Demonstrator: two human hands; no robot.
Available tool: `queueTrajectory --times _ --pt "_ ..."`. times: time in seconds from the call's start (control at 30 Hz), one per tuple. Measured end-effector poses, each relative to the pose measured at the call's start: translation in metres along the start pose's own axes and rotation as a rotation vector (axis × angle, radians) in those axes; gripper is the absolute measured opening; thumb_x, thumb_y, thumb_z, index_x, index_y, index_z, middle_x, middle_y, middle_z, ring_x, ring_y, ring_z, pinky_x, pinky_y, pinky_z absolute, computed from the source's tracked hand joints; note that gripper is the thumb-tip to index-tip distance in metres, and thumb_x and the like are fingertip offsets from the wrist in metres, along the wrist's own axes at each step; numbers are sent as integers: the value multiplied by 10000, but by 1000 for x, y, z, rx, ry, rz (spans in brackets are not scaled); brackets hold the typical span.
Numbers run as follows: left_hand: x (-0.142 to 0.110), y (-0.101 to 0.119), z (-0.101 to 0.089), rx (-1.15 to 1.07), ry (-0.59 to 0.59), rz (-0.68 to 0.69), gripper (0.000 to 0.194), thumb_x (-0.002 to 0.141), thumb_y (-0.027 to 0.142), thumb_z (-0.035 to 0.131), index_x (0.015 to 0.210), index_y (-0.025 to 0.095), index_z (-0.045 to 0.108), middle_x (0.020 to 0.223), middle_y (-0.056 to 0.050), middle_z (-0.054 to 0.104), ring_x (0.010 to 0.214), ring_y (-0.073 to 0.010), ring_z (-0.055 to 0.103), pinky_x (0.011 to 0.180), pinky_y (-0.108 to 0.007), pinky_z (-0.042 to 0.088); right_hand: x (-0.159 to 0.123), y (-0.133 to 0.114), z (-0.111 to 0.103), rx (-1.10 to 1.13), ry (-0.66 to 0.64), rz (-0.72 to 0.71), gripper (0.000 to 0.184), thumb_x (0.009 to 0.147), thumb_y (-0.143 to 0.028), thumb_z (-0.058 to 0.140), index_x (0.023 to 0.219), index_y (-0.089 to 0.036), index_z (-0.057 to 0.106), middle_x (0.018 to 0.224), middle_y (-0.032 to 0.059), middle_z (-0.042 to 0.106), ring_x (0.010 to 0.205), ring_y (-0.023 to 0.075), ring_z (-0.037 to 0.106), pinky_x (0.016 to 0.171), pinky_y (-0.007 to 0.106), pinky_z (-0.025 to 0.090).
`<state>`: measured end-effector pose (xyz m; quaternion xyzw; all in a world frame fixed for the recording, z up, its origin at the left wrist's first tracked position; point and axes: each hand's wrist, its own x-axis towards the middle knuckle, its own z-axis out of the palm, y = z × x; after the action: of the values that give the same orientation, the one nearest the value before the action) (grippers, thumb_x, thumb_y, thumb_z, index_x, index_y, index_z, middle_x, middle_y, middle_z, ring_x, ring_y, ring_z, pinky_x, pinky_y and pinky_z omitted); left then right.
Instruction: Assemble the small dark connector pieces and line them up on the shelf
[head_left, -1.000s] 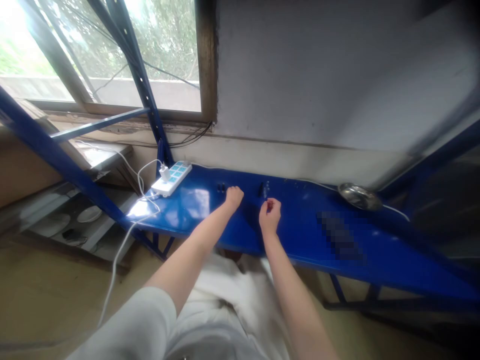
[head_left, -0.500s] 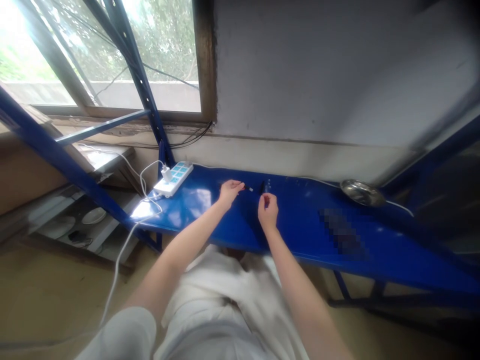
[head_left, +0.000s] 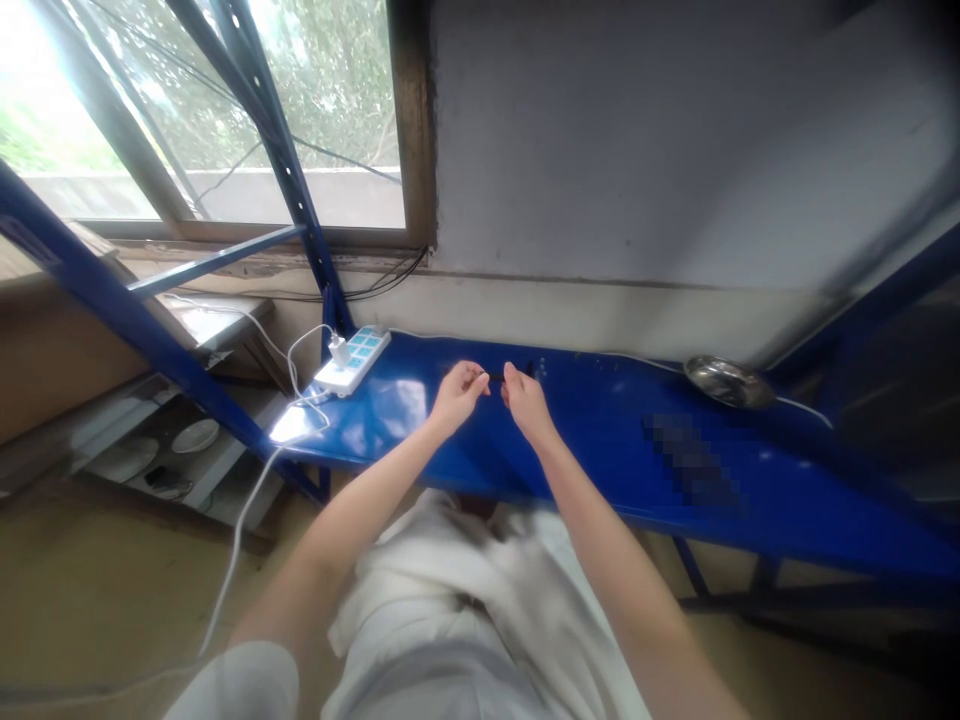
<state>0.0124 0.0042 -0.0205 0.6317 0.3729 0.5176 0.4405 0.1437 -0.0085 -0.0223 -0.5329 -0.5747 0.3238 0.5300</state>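
Above the blue table [head_left: 600, 450], my left hand [head_left: 456, 397] is closed in a pinch on a thin dark stick-like piece [head_left: 496, 377]. Its kind is too small to make out. My right hand [head_left: 527, 403] has thumb and fingers pressed together at the other end of that piece, so it spans the short gap between both hands. The end inside my right fingers is hidden. Just beyond my right hand, a small dark item [head_left: 530, 368] and some small clear bits [head_left: 542, 366] lie on the table.
A white power strip [head_left: 352, 362] with a plugged-in charger and cable is at the table's left end. A shiny metal dish [head_left: 727, 382] stands at the back right. A blurred-out dark object [head_left: 690, 460] lies nearer. Blue rack posts [head_left: 277, 150] rise on the left.
My right hand has moved left from beside the clear bits to the tip of the dark piece, closing on it. A whitish tip that showed before is now covered. The view shifted slightly.
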Motion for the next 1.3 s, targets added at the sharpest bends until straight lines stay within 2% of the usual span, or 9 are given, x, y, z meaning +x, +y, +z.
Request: queueTrajectory --times 0.2,0.33,0.53,0.73,0.83,0.93,1.03,1.17,1.3 --pt "1 11 -12 289 -119 99 196 841 366 462 784 182 498 577 36 489 566 -88 457 603 -208 369 -4 -11 -7 -24 -37 0 536 786 -661 339 524 -195 373 491 -22 411 469 91 363 462 218 307" --pt "2 17 -14 307 -137 97 311 848 426 429 669 176 479 555 27 466 552 -92 428 596 -214 353 -3 -12 -5 17 -57 -5 525 785 -658 350 532 -198 372 480 -29 395 458 89 352 453 222 303" --pt "4 18 -10 98 -122 -115 399 841 481 403 582 180 363 477 44 389 406 -57 359 438 -200 308 -3 -15 -3 -25 -48 -55 530 788 -664 326 541 -198 376 482 -28 394 472 95 366 472 228 312" --pt "9 22 -8 -117 -128 -341 338 843 374 460 591 192 326 399 86 291 338 -43 296 383 -191 257 -5 -21 -9 -249 -48 -178 511 841 -607 267 551 -201 377 498 -20 411 477 105 380 504 246 305" --pt "12 20 -10 -199 -107 -403 325 833 323 479 583 196 317 390 91 279 333 -41 282 375 -190 254 -4 -19 -12 -317 -64 -230 468 858 -559 282 582 -201 400 510 -25 420 480 103 388 519 246 312" --pt "15 16 -15 -203 -82 -413 339 832 348 471 564 188 338 390 61 355 337 -50 338 382 -195 292 -1 -15 -17 -319 -88 -231 363 856 -497 349 711 -194 485 618 -8 521 541 112 449 557 245 349" --pt "14 15 -20 -135 -72 -388 361 813 450 482 619 146 460 473 1 506 368 -64 437 395 -195 331 1 -11 -21 -296 -118 -227 263 834 -433 420 827 -190 520 758 20 592 623 127 507 609 258 387" --pt "9 19 -20 -22 -87 -313 412 763 526 524 814 120 576 649 -41 626 395 -61 486 400 -188 350 2 -5 -23 -311 -123 -232 188 806 -367 479 841 -190 534 758 19 597 630 130 517 626 270 403" --pt "7 22 -14 24 -56 -197 354 725 462 599 811 119 602 702 -36 628 428 -52 496 428 -184 375 2 1 -22 -345 -116 -269 158 802 -332 491 813 -190 560 753 19 588 646 132 518 636 277 410"
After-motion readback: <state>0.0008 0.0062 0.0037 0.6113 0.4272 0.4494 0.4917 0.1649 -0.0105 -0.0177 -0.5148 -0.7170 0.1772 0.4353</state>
